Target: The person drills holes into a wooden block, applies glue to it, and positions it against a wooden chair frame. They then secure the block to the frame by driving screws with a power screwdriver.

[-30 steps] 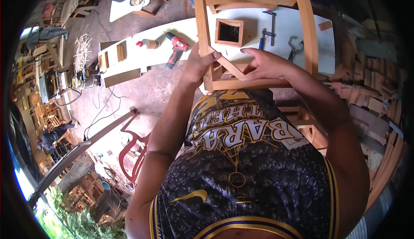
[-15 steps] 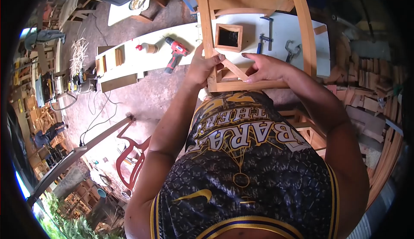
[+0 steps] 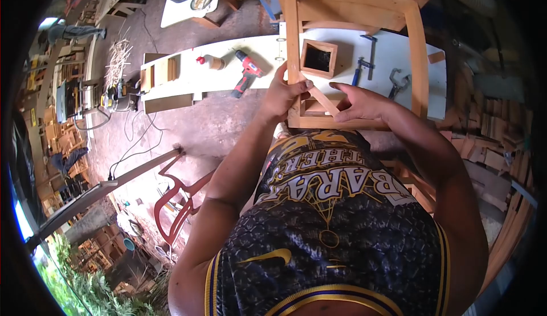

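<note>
A wooden chair frame [image 3: 420,59] stands over the white bench in front of me. A short wooden strip [image 3: 323,99] lies diagonally across its near left corner. My left hand [image 3: 285,94] wraps round the frame's left rail, its thumb pressing the strip's upper end. At the strip's lower end is my right hand [image 3: 364,104], thumb and fingers pinching it near the front rail. Behind the strip, a square wooden box [image 3: 319,58] with a dark inside sits on the bench.
On the white bench [image 3: 182,88] are a red drill [image 3: 247,74], a bottle [image 3: 214,62], wooden blocks [image 3: 165,71], a bar clamp [image 3: 371,59] and a metal clamp [image 3: 399,80]. A red curved frame [image 3: 171,202] is at lower left. Stacked timber [image 3: 507,162] lines the right.
The whole view has shifted, so bench, chair frame and hands appear further right and slightly lower. Both hands keep their hold on the strip, which stays at the same corner.
</note>
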A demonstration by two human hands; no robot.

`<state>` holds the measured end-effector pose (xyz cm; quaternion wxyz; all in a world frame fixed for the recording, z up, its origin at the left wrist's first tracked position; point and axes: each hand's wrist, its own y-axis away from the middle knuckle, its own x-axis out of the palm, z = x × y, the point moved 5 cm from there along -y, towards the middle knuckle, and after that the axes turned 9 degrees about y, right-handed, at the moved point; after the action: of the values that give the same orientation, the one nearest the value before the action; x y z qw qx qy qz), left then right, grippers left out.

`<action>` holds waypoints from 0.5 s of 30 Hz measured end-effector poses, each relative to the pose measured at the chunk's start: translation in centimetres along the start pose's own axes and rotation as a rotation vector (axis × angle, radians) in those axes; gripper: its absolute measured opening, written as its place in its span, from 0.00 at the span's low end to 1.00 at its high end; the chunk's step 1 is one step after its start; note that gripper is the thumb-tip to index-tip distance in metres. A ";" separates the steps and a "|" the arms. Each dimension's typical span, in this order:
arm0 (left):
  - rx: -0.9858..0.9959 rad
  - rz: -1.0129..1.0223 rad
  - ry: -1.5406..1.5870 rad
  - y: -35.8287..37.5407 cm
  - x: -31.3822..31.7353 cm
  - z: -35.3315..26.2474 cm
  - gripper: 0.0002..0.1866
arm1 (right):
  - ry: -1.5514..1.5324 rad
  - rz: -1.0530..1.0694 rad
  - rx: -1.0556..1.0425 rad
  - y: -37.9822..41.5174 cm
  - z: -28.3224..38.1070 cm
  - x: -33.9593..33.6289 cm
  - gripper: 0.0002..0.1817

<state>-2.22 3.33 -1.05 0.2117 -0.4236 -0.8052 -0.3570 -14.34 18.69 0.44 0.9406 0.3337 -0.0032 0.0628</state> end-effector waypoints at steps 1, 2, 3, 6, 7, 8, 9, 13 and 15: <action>0.000 0.001 0.008 0.1 0.1 0.0 0.40 | 0.003 0.008 -0.005 -0.1 0.0 0.2 0.57; 0.005 -0.005 0.006 0.1 0.1 0.0 0.40 | -0.015 -0.008 0.004 -0.1 -0.1 0.2 0.57; 0.002 -0.008 0.007 0.1 0.2 0.0 0.40 | -0.032 -0.026 0.014 -0.2 -0.2 0.1 0.57; 0.002 -0.013 0.011 0.2 0.2 -0.1 0.40 | -0.028 0.020 0.025 0.1 0.0 -0.1 0.56; 0.005 -0.014 0.013 0.2 0.3 -0.1 0.40 | -0.014 0.056 0.023 0.3 0.0 -0.2 0.56; 0.003 -0.012 0.013 0.1 0.2 0.1 0.40 | -0.017 0.053 0.024 0.8 0.1 -0.6 0.56; 0.008 -0.012 0.014 0.1 0.1 0.1 0.39 | -0.018 0.097 0.060 1.7 0.3 -0.9 0.55; 0.009 -0.033 -0.131 0.5 0.4 -0.5 0.30 | -0.051 0.163 0.160 4.0 -1.5 -2.8 0.53; 0.011 0.001 -0.172 0.6 1.2 -0.9 0.25 | 0.036 0.147 0.190 5.5 -2.2 -4.3 0.53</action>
<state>-2.34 3.53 0.63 0.1443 -0.4520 -0.8220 -0.3149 -19.36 23.81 2.01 0.8974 0.4191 -0.0047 0.1375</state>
